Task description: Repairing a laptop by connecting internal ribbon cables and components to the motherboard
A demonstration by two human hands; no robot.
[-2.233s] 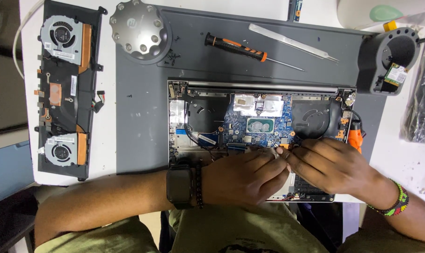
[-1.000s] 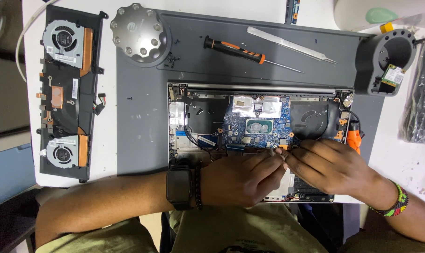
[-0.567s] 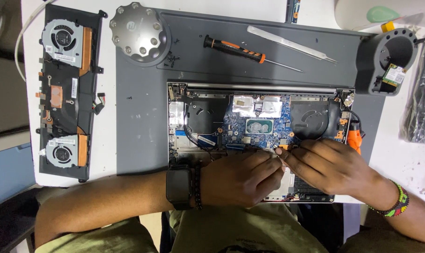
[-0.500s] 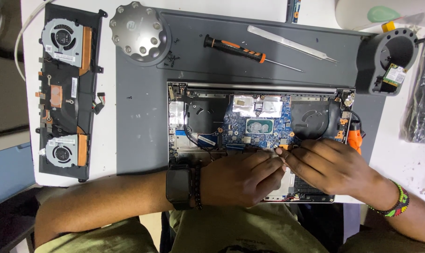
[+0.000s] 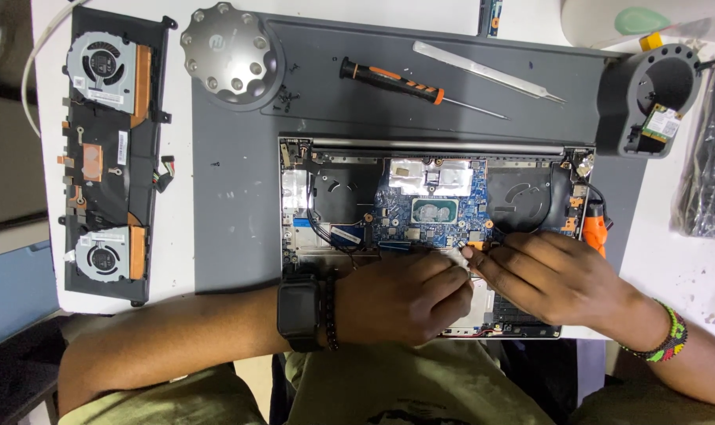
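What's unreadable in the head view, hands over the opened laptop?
- What the left hand and right hand pinch: fingertips hide it.
- Lower part of the open silver laptop chassis: both hands cover it.
- Orange-handled tool by the right hand: mostly hidden behind it.
- Black remote in clear bag: cut by the right edge.
- Tiny dark screws: too small to count.
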